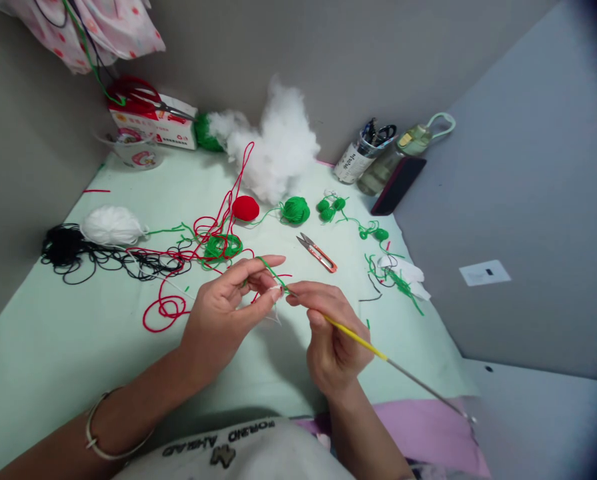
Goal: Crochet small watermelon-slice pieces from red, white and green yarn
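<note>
My left hand (pixel 233 300) pinches a small piece of white crochet work (pixel 277 289) between thumb and fingers. Green yarn (pixel 272 269) runs over its raised index finger down to the piece. In my right hand (pixel 335 327) is a crochet hook (pixel 354 335) with a yellow grip and a long metal shaft slanting down to the right. The hook's tip meets the work at my left fingertips; the exact stitch is too small to make out. A thin white tail hangs below. Beyond my hands lie orange thread snips (pixel 318 253) and a green yarn ball (pixel 295 211).
Tangled red yarn (pixel 165 308), black yarn (pixel 63 247) and a white ball (pixel 112 225) lie left. White stuffing (pixel 283 143) and a red ball (pixel 245 209) are at the back. Green scraps (pixel 401 280), a pen cup (pixel 355 160), bottle (pixel 383 170) and phone (pixel 398 187) stand right.
</note>
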`<control>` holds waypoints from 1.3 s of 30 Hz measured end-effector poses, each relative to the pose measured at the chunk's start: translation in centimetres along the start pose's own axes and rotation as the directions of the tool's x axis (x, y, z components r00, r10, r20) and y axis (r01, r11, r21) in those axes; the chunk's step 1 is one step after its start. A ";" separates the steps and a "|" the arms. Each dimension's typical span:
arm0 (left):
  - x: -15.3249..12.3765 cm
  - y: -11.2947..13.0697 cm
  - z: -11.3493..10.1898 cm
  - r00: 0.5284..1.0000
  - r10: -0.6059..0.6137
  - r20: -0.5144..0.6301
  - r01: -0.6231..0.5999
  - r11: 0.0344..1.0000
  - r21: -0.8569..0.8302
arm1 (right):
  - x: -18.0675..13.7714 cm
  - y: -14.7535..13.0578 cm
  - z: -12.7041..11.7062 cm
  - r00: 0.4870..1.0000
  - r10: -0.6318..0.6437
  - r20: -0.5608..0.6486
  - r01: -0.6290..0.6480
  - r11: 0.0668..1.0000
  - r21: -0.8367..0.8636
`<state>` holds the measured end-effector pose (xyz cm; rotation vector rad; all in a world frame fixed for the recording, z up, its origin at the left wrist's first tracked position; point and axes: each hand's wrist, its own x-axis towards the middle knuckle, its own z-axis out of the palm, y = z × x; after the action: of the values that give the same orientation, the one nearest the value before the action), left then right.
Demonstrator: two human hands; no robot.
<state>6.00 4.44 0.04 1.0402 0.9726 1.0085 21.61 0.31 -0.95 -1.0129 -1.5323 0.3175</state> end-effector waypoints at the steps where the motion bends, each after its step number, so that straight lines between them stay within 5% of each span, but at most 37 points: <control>1: -0.1 -0.1 0.1 1.000 0.027 -0.001 -0.027 0.999 0.036 | 0.0 0.1 0.0 1.000 -0.013 0.002 0.013 1.000 -0.023; 5: 0.0 0.1 0.2 0.996 0.084 0.000 -0.083 0.993 0.089 | 0.0 0.2 0.1 0.999 0.034 -0.028 -0.033 0.999 0.019; 9: 0.5 0.8 0.0 1.000 0.007 0.023 -0.006 1.000 -0.012 | 0.1 0.2 0.3 0.981 0.155 -0.113 -0.136 0.978 0.160; 15: 0.6 0.8 -0.3 0.990 -0.083 0.113 0.098 0.986 -0.135 | 0.3 0.4 0.2 0.922 0.382 -0.057 -0.317 0.833 0.454; 20: 0.6 0.8 -0.3 0.992 -0.081 0.096 0.096 0.982 -0.164 | 0.3 0.2 0.2 0.955 0.291 -0.059 -0.253 0.900 0.354; 26: 0.3 0.6 0.2 0.999 -0.021 0.038 0.024 0.994 -0.106 | 0.1 -0.2 0.0 0.998 0.056 -0.025 -0.056 0.998 0.024; 32: 0.1 0.1 0.4 0.992 -0.104 0.077 0.120 0.961 -0.248 | -1.8 1.0 0.5 0.981 -0.188 0.051 0.192 0.900 -0.392; 36: 0.5 -0.1 0.1 0.907 -0.303 0.294 0.404 0.822 -0.402 | -2.1 1.4 0.4 0.975 -0.220 0.036 0.218 0.900 -0.378; 39: 1.0 0.2 -0.2 0.893 -0.337 0.299 0.439 0.795 -0.418 | -1.2 0.8 0.0 0.997 -0.073 -0.007 0.071 0.980 -0.185</control>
<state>6.00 5.50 0.01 0.4861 0.6737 0.7174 21.81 -0.06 -2.30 -1.0980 -1.6034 0.1185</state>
